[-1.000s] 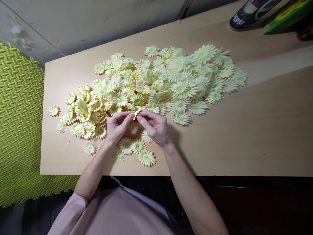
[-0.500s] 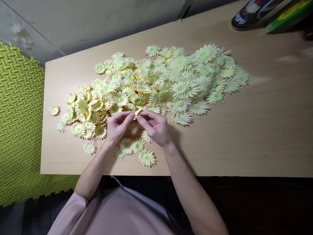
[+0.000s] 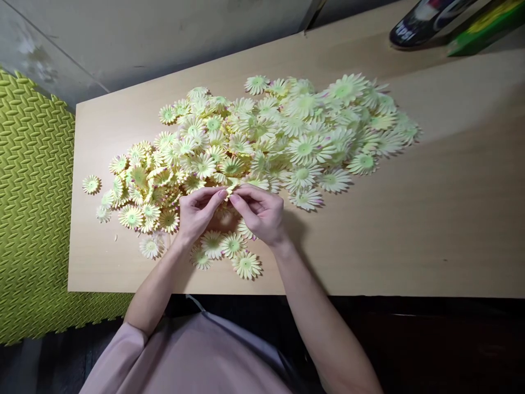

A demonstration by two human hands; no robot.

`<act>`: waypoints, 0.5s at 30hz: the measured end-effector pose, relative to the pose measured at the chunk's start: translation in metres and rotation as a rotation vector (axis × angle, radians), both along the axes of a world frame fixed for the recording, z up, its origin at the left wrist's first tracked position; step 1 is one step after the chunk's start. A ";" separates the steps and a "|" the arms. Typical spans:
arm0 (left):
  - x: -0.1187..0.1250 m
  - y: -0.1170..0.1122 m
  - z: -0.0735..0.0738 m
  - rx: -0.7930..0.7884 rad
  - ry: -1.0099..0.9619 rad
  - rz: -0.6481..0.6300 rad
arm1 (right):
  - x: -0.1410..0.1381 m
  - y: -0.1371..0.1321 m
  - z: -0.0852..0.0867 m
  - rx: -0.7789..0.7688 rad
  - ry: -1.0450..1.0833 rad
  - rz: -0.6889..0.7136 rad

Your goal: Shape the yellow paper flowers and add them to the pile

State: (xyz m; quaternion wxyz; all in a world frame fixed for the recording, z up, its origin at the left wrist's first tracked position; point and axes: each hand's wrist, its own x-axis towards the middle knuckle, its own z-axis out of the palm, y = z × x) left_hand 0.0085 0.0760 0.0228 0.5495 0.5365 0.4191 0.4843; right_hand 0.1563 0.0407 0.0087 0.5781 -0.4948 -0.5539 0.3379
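A big heap of pale yellow paper flowers (image 3: 262,137) covers the middle of a light wooden table (image 3: 410,230). My left hand (image 3: 197,210) and my right hand (image 3: 260,210) meet at the heap's near edge. Both pinch one small yellow flower piece (image 3: 229,189) between thumb and fingertips. A few separate flowers (image 3: 229,246) lie flat on the table just below my hands, partly hidden by my wrists.
A single flower (image 3: 91,184) lies apart at the table's left edge. A green foam mat (image 3: 33,219) covers the floor on the left. A dark shoe-like object (image 3: 422,24) and a green box (image 3: 484,24) sit at the far right corner.
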 end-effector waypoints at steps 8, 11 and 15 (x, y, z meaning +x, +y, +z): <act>-0.002 0.001 -0.002 0.063 0.090 -0.031 | 0.000 0.001 -0.001 0.050 -0.022 -0.014; -0.003 -0.001 -0.004 0.080 0.120 -0.076 | 0.000 0.002 -0.001 0.071 -0.019 0.002; -0.003 -0.002 -0.003 0.106 0.139 -0.056 | 0.000 0.002 -0.002 0.071 -0.056 0.005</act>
